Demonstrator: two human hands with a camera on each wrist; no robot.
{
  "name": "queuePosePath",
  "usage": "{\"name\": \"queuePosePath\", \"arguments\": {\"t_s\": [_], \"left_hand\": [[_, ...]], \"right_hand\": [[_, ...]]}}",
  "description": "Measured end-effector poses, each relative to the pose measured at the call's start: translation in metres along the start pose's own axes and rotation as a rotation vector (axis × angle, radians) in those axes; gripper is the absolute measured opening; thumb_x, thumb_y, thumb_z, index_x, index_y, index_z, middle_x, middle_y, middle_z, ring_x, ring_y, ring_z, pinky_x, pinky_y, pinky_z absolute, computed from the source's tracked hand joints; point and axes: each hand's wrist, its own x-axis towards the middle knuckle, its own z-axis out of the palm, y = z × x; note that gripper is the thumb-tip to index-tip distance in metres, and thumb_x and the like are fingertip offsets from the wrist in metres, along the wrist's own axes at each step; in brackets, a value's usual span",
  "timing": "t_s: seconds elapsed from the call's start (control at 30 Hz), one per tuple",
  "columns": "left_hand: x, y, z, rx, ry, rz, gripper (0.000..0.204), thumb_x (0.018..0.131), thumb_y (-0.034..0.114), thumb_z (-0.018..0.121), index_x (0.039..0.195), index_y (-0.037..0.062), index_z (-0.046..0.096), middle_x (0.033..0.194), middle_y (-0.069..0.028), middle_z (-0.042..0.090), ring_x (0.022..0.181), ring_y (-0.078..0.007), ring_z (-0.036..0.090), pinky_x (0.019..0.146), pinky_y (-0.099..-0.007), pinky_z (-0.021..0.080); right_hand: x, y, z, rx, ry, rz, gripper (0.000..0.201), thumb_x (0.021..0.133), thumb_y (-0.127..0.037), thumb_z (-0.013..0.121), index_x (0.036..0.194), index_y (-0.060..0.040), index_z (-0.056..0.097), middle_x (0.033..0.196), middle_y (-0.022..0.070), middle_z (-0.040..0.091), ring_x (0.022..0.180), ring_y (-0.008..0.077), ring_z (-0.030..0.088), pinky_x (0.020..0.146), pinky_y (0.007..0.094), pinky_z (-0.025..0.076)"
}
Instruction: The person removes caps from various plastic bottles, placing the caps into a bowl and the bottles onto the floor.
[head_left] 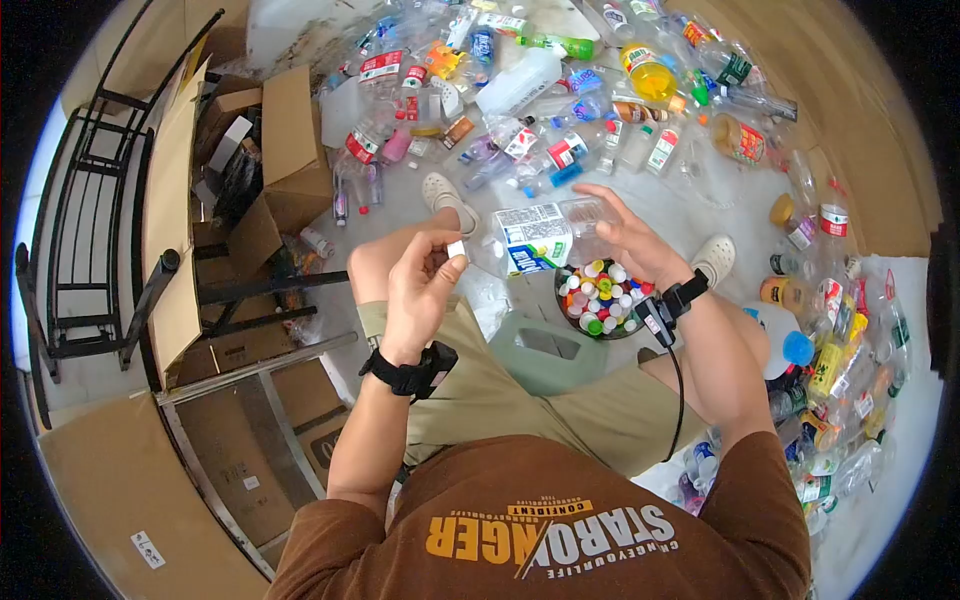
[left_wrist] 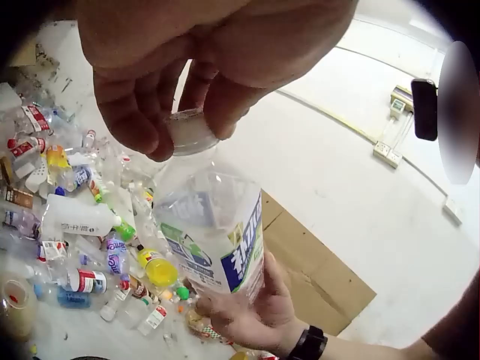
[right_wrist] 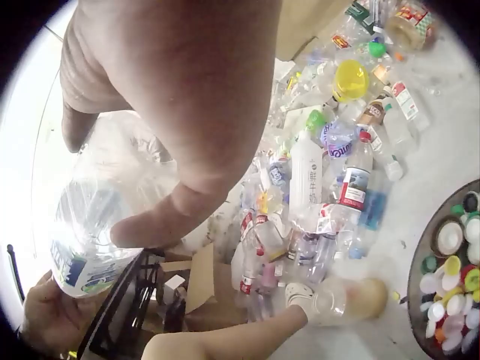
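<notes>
A clear plastic bottle (head_left: 535, 238) with a white, blue and green label lies sideways between the hands. Its base end is in the right hand (head_left: 640, 245), whose fingers and thumb curl round it. In the left hand (head_left: 425, 290) a white cap (head_left: 456, 249) is pinched between thumb and fingertips, close to the bottle's neck. The left wrist view shows the cap (left_wrist: 191, 133) at the top of the bottle (left_wrist: 214, 225); whether it is still on the neck I cannot tell. In the right wrist view the bottle (right_wrist: 90, 240) is partly behind the right hand (right_wrist: 172, 97).
A round tray of coloured caps (head_left: 603, 298) sits beyond the lap, beside a green plastic container (head_left: 545, 352). Many empty bottles (head_left: 570, 150) cover the floor ahead and to the right. Cardboard boxes (head_left: 292, 160) and a black metal frame (head_left: 85, 230) stand at the left.
</notes>
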Motion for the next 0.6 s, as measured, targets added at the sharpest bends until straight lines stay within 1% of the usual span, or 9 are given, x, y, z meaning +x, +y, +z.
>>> {"name": "queuePosePath", "arguments": {"t_s": [0.07, 0.17, 0.27, 0.37, 0.47, 0.57, 0.6], "left_hand": [[-0.001, -0.002, -0.001, -0.006, 0.007, -0.017, 0.022, 0.082, -0.001, 0.066, 0.103, -0.0014, 0.061, 0.091, -0.0070, 0.060, 0.078, -0.0155, 0.054, 0.072, -0.0277, 0.046], [-0.004, -0.006, -0.003, 0.202, -0.025, 0.201, 0.020, 0.083, -0.001, 0.065, 0.102, -0.0016, 0.061, 0.090, -0.0084, 0.060, 0.076, -0.0173, 0.054, 0.071, -0.0287, 0.046], [-0.007, 0.010, -0.001, 0.385, -0.052, 0.308, 0.018, 0.083, 0.000, 0.064, 0.101, -0.0012, 0.061, 0.090, -0.0098, 0.060, 0.074, -0.0193, 0.054, 0.070, -0.0300, 0.046], [-0.004, 0.007, 0.004, 0.337, 0.002, 0.268, 0.019, 0.087, 0.002, 0.062, 0.105, 0.0002, 0.059, 0.090, -0.0105, 0.060, 0.074, -0.0215, 0.054, 0.071, -0.0322, 0.046], [-0.001, 0.012, 0.007, 0.439, 0.052, 0.328, 0.022, 0.092, 0.008, 0.058, 0.113, 0.0024, 0.056, 0.091, -0.0106, 0.059, 0.076, -0.0224, 0.054, 0.072, -0.0331, 0.046], [-0.002, -0.002, 0.002, 0.349, -0.014, 0.192, 0.023, 0.096, 0.014, 0.054, 0.116, 0.0034, 0.053, 0.090, -0.0104, 0.058, 0.076, -0.0230, 0.052, 0.074, -0.0322, 0.045], [-0.002, -0.006, 0.000, 0.330, -0.023, 0.170, 0.023, 0.097, 0.016, 0.053, 0.115, 0.0033, 0.053, 0.090, -0.0104, 0.058, 0.076, -0.0226, 0.052, 0.074, -0.0318, 0.044]], "right_hand": [[0.002, 0.009, -0.012, -0.002, -0.049, 0.062, 0.054, 0.095, -0.051, 0.048, 0.134, -0.0137, 0.038, 0.113, 0.0091, 0.058, 0.090, 0.0188, 0.061, 0.062, 0.0326, 0.053], [0.002, 0.012, -0.025, -0.044, -0.083, 0.223, 0.052, 0.095, -0.055, 0.045, 0.125, -0.0117, 0.046, 0.102, 0.0089, 0.062, 0.071, 0.0156, 0.062, 0.049, 0.0280, 0.049], [0.002, 0.016, -0.026, -0.014, -0.038, 0.440, 0.057, 0.094, -0.062, 0.039, 0.116, -0.0113, 0.052, 0.089, 0.0098, 0.065, 0.055, 0.0135, 0.058, 0.040, 0.0238, 0.043], [0.002, 0.007, -0.018, -0.002, -0.002, 0.497, 0.064, 0.092, -0.068, 0.033, 0.114, -0.0121, 0.054, 0.085, 0.0129, 0.066, 0.052, 0.0136, 0.057, 0.040, 0.0218, 0.042], [0.001, 0.009, -0.024, 0.135, -0.094, 0.455, 0.067, 0.091, -0.069, 0.032, 0.121, -0.0121, 0.052, 0.083, 0.0158, 0.067, 0.049, 0.0131, 0.056, 0.038, 0.0211, 0.041], [-0.002, 0.001, -0.019, 0.203, -0.166, 0.399, 0.071, 0.092, -0.069, 0.032, 0.130, -0.0115, 0.047, 0.083, 0.0177, 0.066, 0.048, 0.0124, 0.055, 0.037, 0.0209, 0.041], [-0.002, 0.002, -0.020, 0.230, -0.198, 0.396, 0.072, 0.092, -0.069, 0.032, 0.132, -0.0113, 0.045, 0.082, 0.0183, 0.066, 0.048, 0.0123, 0.055, 0.038, 0.0209, 0.042]]}}
